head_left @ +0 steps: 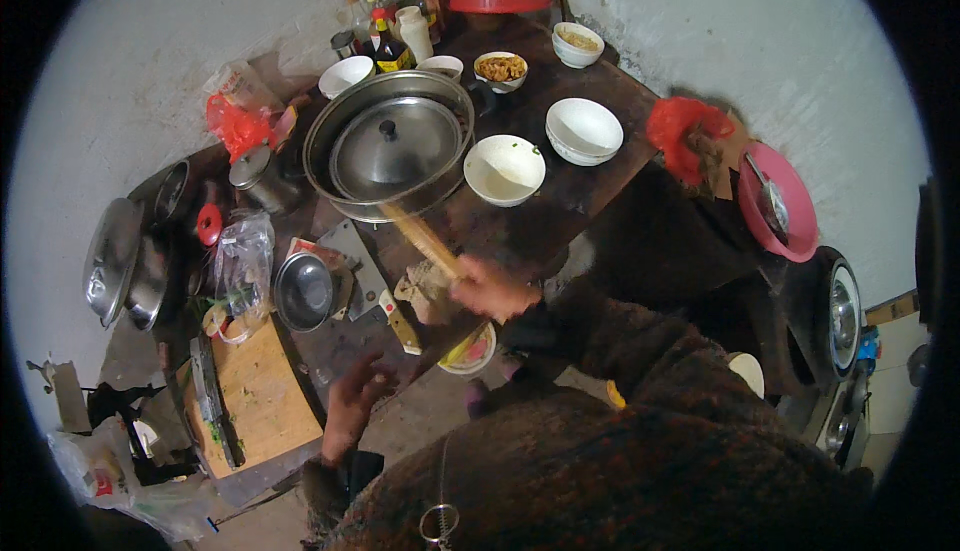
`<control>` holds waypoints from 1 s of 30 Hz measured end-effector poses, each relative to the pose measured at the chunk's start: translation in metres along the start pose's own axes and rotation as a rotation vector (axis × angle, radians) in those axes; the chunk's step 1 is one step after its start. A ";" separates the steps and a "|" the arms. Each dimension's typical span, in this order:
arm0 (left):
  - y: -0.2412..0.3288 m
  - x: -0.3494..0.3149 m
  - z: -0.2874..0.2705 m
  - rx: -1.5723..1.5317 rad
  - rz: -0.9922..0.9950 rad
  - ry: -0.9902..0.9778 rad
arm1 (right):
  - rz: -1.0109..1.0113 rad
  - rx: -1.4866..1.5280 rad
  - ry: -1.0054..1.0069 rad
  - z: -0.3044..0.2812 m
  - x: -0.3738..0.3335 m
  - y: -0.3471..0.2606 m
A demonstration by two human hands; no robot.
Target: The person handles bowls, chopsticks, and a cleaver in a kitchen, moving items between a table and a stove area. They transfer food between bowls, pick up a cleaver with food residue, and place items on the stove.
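White walls [720, 21] back the dark table [560, 201] near the right hand [495, 290].

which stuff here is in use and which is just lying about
Seemingly in use:
blurred wooden utensil, in the right hand
crumpled cloth beside that hand

Seemingly just lying about:
wooden cutting board
pink basin
red plastic bag beside the basin
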State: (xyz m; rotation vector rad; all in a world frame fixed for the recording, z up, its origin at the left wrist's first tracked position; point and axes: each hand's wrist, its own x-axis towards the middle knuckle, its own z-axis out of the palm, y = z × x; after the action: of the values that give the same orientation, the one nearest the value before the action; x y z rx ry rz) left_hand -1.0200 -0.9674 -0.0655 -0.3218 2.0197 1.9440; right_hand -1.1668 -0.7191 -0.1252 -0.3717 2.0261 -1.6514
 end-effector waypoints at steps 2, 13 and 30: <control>0.005 0.012 0.011 -0.110 0.112 -0.062 | -0.078 0.053 -0.134 0.033 -0.012 -0.025; 0.015 0.036 0.025 -0.365 0.179 -0.163 | -0.334 -0.031 -0.563 0.089 -0.017 -0.039; 0.053 0.189 0.114 -0.142 0.393 0.190 | -0.178 0.341 -0.253 -0.160 0.025 -0.033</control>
State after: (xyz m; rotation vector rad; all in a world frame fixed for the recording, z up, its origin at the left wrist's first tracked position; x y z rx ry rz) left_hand -1.2064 -0.8403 -0.0909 -0.1536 2.2001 2.3802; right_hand -1.2768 -0.6062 -0.0759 -0.6161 1.5317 -1.9083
